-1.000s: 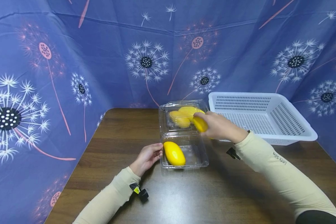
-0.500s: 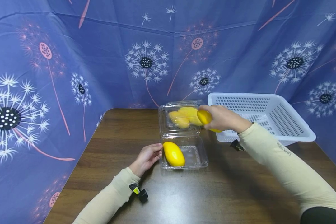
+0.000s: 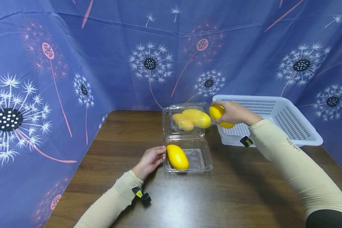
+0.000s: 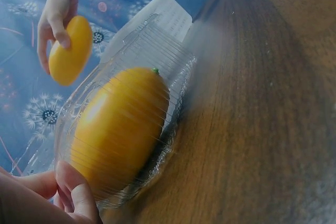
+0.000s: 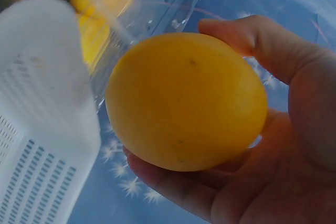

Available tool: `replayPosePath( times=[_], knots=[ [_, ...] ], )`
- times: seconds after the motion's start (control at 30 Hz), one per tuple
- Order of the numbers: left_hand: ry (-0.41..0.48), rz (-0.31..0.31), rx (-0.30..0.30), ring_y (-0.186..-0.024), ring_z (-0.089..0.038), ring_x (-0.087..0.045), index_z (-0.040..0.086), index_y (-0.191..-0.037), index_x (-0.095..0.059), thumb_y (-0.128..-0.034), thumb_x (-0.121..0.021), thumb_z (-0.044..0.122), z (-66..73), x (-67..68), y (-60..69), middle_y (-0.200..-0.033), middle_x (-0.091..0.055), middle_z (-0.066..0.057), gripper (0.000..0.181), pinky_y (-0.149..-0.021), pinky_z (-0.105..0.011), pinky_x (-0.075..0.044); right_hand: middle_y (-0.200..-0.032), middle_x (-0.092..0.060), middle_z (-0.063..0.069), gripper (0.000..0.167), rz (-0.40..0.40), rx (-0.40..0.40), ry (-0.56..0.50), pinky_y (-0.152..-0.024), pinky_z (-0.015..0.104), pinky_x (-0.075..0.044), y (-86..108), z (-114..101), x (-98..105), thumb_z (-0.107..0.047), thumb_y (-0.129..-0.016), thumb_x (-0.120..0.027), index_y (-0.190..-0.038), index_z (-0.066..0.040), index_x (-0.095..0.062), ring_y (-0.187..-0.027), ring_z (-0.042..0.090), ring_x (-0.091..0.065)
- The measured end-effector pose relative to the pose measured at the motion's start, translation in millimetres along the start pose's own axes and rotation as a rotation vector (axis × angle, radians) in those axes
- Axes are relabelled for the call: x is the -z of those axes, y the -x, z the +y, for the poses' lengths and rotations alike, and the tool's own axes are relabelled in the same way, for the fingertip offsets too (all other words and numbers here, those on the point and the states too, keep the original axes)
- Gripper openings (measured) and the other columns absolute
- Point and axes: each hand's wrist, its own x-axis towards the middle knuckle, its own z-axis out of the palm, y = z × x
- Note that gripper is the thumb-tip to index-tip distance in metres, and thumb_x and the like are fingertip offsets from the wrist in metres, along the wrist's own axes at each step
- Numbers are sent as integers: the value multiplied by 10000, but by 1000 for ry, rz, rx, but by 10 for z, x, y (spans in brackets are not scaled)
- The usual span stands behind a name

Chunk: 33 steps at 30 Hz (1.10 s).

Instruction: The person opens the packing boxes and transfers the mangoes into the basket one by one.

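Observation:
My right hand (image 3: pixel 231 113) holds a smooth yellow mango (image 3: pixel 216 114) in the air by the near left corner of the white basket. The right wrist view shows thumb and fingers around this mango (image 5: pixel 186 100). At the left rim of an open clear plastic clamshell box (image 3: pixel 198 158), my left hand (image 3: pixel 151 161) pinches the edge between thumb and fingers. One mango (image 3: pixel 177 156) lies in the box's near half, against its left wall. More yellow mangoes (image 3: pixel 183 122) show through the clear plastic at the far half; whether they lie in it or behind it, I cannot tell.
The white perforated basket (image 3: pixel 299 133) stands at the back right, close to the clamshell box. Under everything is a brown wooden table (image 3: pixel 125 133). A blue dandelion-print cloth (image 3: pixel 102 47) hangs along the back and sides.
My right hand has carried its mango rightward, away from the clamshell box's far half and towards the basket. My left hand and the mango in the near half have stayed put.

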Motion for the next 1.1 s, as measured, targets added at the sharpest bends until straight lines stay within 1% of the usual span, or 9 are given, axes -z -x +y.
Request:
replayPosePath(
  times=[0.1, 0.2, 0.3, 0.43, 0.63, 0.77, 0.87, 1.0, 1.1],
  knots=[
    [-7, 1, -1, -634, -67, -528, -26, -1069, -574, -947, -556, 12, -4, -5, -8, -730, -597, 22, 129, -600, -147, -498, -1240, -566, 265, 749, -9, -28, -13, -685, 403, -556, -11, 75, 15, -206, -776, -765, -1430, -95, -418, -917, 343, -604],
    [-10, 5, -2, -634, -64, -524, -34, -1090, -564, -948, -554, 13, -6, -3, -16, -733, -594, 29, 150, -599, -144, -494, -1261, -553, 276, 752, -10, -40, -13, -682, 388, -541, -26, 139, 29, -207, -782, -758, -1437, -84, -409, -924, 346, -593],
    [-15, -1, -6, -637, -61, -524, -49, -1124, -548, -947, -555, 14, -6, -1, -19, -735, -595, 32, 187, -601, -141, -493, -1281, -536, 290, 758, -5, -51, -17, -683, 389, -529, -43, 211, 36, -205, -782, -749, -1443, -83, -400, -929, 354, -585],
    [-19, -6, -10, -646, -63, -526, -70, -1156, -535, -945, -559, 14, -5, -4, -13, -737, -596, 27, 229, -606, -140, -493, -1275, -519, 315, 765, 9, -77, -38, -671, 400, -544, -71, 316, 45, -212, -789, -743, -1450, -86, -380, -926, 373, -589],
    [-13, 0, -5, -642, -65, -522, -63, -1146, -541, -944, -561, 13, -4, -13, -6, -735, -593, 28, 217, -599, -137, -489, -1248, -508, 331, 784, -4, -117, -67, -617, 362, -554, -121, 429, 44, -244, -808, -747, -1464, -75, -353, -885, 362, -597],
    [-12, 1, -8, -642, -63, -522, -66, -1150, -541, -946, -562, 17, -5, -20, -1, -734, -591, 28, 222, -599, -138, -490, -1249, -493, 337, 786, -20, -125, -82, -570, 319, -552, -140, 500, 22, -231, -804, -749, -1463, -67, -352, -849, 342, -595],
    [-14, 1, -6, -646, -63, -522, -73, -1165, -538, -946, -561, 15, -8, -21, -1, -738, -593, 28, 238, -604, -140, -492, -1252, -477, 346, 783, -34, -150, -101, -546, 301, -554, -160, 555, 4, -213, -809, -744, -1466, -66, -344, -828, 334, -596],
    [-10, 9, -2, -644, -67, -523, -68, -1152, -546, -946, -559, 13, 0, -22, 3, -739, -595, 25, 222, -602, -144, -494, -1245, -476, 348, 763, -37, -166, -117, -536, 305, -560, -218, 616, -3, -198, -817, -736, -1459, -60, -347, -812, 334, -598],
    [-7, 11, -1, -642, -70, -526, -51, -1118, -562, -948, -558, 15, -2, -26, 18, -738, -598, 21, 183, -600, -146, -496, -1246, -481, 339, 744, -31, -170, -118, -551, 323, -570, -260, 654, -15, -194, -817, -735, -1446, -52, -362, -827, 345, -594]
  ],
)
